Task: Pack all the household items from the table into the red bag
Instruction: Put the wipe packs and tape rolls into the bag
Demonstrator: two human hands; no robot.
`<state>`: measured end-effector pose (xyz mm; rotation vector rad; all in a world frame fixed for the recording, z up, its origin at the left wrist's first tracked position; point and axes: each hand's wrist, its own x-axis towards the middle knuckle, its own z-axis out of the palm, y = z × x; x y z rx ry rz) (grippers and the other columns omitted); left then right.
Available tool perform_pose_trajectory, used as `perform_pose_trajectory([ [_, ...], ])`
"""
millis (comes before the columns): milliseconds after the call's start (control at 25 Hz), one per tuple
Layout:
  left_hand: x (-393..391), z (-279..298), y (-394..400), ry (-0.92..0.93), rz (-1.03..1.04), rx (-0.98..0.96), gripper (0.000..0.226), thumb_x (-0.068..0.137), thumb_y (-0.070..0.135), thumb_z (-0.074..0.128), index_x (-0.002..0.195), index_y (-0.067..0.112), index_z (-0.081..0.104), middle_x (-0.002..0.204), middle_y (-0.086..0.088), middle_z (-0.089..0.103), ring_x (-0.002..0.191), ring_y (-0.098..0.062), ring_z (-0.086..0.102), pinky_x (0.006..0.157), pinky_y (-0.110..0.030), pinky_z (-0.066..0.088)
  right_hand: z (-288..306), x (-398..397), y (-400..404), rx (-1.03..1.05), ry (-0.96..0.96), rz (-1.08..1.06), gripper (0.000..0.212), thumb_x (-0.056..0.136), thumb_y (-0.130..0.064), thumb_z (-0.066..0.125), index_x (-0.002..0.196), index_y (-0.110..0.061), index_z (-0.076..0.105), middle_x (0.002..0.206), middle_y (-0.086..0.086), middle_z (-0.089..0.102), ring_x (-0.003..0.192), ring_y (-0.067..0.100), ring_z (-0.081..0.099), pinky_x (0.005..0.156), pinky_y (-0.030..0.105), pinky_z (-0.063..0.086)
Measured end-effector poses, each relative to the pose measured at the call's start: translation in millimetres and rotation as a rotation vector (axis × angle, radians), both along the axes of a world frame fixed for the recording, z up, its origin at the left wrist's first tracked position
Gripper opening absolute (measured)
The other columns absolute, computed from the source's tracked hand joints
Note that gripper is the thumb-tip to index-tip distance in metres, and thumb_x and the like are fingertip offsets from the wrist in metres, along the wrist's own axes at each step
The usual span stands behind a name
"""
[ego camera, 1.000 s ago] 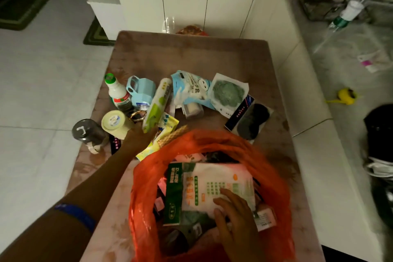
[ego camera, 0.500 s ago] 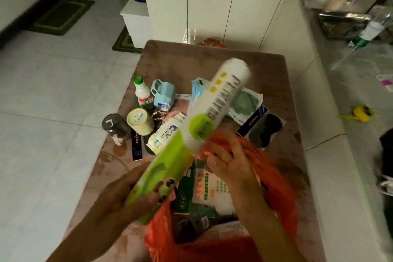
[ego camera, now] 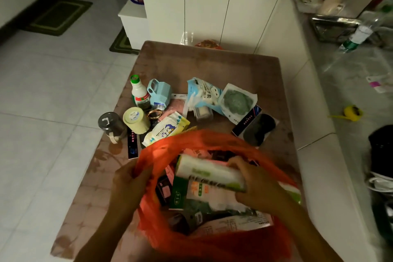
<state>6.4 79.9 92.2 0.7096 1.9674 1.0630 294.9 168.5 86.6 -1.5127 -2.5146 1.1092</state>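
The red bag (ego camera: 204, 140) stands open at the near end of the brown table (ego camera: 212, 66), with several packs inside it. My right hand (ego camera: 255, 185) grips a long white and green roll pack (ego camera: 204, 173) that lies across the bag's mouth. My left hand (ego camera: 129, 178) pinches the bag's left rim. Behind the bag on the table lie a baby wipes pack (ego camera: 165, 128), a yellow tape roll (ego camera: 136, 120), a white bottle with a green cap (ego camera: 139, 93), a pale blue holder (ego camera: 159, 93), a blue and white pouch (ego camera: 202, 93), a green sponge pack (ego camera: 237, 100) and a black eye mask pack (ego camera: 256, 126).
A dark jar (ego camera: 110, 124) sits at the table's left edge. White cabinets (ego camera: 212, 6) stand behind the table and a white bench (ego camera: 319, 155) runs along its right side. The tiled floor (ego camera: 53, 102) lies to the left.
The long roll pack went from both hands above the bag down into its mouth, now in the right hand alone. My left hand has moved to the bag's left rim.
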Motion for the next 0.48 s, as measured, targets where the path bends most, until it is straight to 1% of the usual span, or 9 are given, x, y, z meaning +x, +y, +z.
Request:
perform_pose_trajectory([
  [40,-2.5,1.3,1.3,-0.025,0.045,0.039,0.015,0.093,0.018,0.060,0.101,0.012,0.070,0.058,0.005,0.069,0.049,-0.007,0.063,0.042,-0.022,0.050,-14.1,-8.3,-0.5,0.092,-0.122,0.106,0.065,0.072,-0.026,0.072,0.126,-0.047,0.042,0.121,-0.014,0.059,0.105,0.011,0.060,0.085,0.033,0.052],
  [80,-5.7,3.1,3.4,-0.054,0.090,0.103,0.015,0.094,0.020,0.057,0.092,0.019,0.072,0.051,0.009,0.066,0.042,-0.001,0.059,0.037,-0.014,0.044,-27.8,-18.5,-2.5,0.150,-0.186,0.196,0.066,0.076,-0.029,0.070,0.133,-0.044,0.041,0.131,-0.012,0.057,0.113,0.015,0.054,0.095,0.035,0.043],
  [120,-6.9,8.4,6.4,-0.093,0.125,0.157,0.023,0.095,0.020,0.054,0.083,0.025,0.072,0.047,0.012,0.063,0.038,0.002,0.055,0.035,-0.011,0.041,-41.5,-31.5,-5.8,0.200,-0.196,0.256,0.065,0.080,-0.032,0.069,0.138,-0.041,0.041,0.138,-0.010,0.053,0.120,0.017,0.050,0.101,0.036,0.035],
  [160,-7.9,10.6,8.0,-0.140,0.116,0.220,0.032,0.097,0.017,0.051,0.075,0.029,0.071,0.046,0.013,0.060,0.036,0.002,0.052,0.034,-0.011,0.039,-52.4,-45.5,-9.5,0.235,-0.167,0.289,0.065,0.083,-0.033,0.068,0.142,-0.039,0.040,0.144,-0.008,0.050,0.125,0.019,0.046,0.104,0.038,0.030],
  [240,-5.3,18.5,12.3,-0.157,0.033,0.296,0.040,0.098,0.013,0.047,0.067,0.030,0.067,0.045,0.012,0.056,0.037,0.002,0.047,0.036,-0.012,0.039,-71.3,-72.3,-15.2,0.271,-0.090,0.335,0.066,0.083,-0.035,0.069,0.143,-0.037,0.040,0.147,-0.007,0.049,0.129,0.021,0.046,0.106,0.042,0.029],
  [320,-2.7,22.6,14.6,-0.157,-0.037,0.327,0.042,0.097,0.009,0.045,0.068,0.031,0.067,0.045,0.008,0.054,0.037,0.001,0.043,0.037,-0.013,0.037,-85.9,-83.3,-21.2,0.305,-0.084,0.340,0.068,0.081,-0.036,0.070,0.142,-0.037,0.041,0.144,-0.007,0.052,0.126,0.023,0.051,0.101,0.044,0.034],
  [400,-4.5,20.4,13.1,-0.115,-0.099,0.293,0.042,0.095,0.006,0.047,0.073,0.032,0.071,0.049,0.003,0.058,0.039,0.000,0.046,0.038,-0.012,0.039,-95.2,-82.7,-19.2,0.354,-0.093,0.306,0.066,0.082,-0.039,0.067,0.142,-0.038,0.040,0.142,-0.007,0.054,0.125,0.023,0.052,0.098,0.045,0.038],
  [480,-5.5,14.0,7.1,-0.021,-0.248,0.226,0.036,0.094,0.003,0.051,0.078,0.027,0.072,0.060,0.002,0.066,0.046,-0.001,0.053,0.045,-0.013,0.043,-101.1,-79.6,-9.9,0.390,-0.141,0.278,0.061,0.087,-0.045,0.058,0.144,-0.039,0.036,0.144,-0.006,0.051,0.128,0.024,0.049,0.099,0.046,0.036],
])
